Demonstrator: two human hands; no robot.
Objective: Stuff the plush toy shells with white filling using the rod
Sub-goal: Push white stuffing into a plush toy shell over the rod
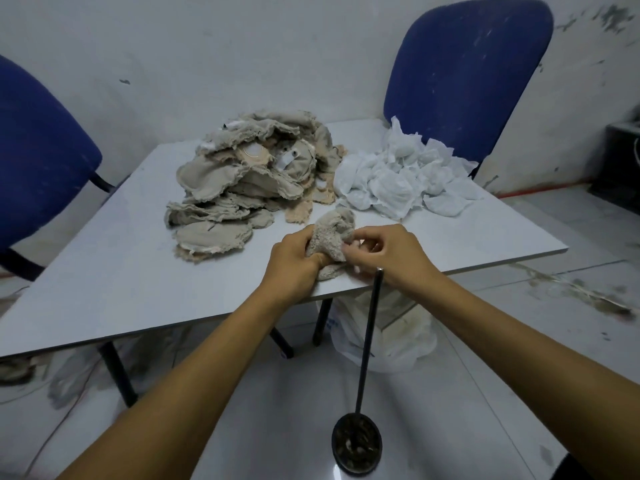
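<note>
**A:** From the head camera, where are your hands?

**B:** Both are at the near edge of the table. Your left hand has its fingers curled round the plush shell, bunching it. Your right hand pinches the same shell from the other side, fingertips drawn together on the fabric; a little white shows by them, though I cannot tell if it is filling or lining.

**A:** And the rod?

**B:** The rod stands upright on its round base on the floor, its tip just below your right hand, at the table's near edge. Neither hand holds it.

**A:** How do I do this step well?

**B:** I judge you are finding the opening. Spread it wide with both thumbs before fetching filling, and keep the seam slack so it does not tear.

**A:** Supplies?

**B:** The white filling bundles lie toward the far right corner, the pile of empty shells beside them mid-table.
</note>
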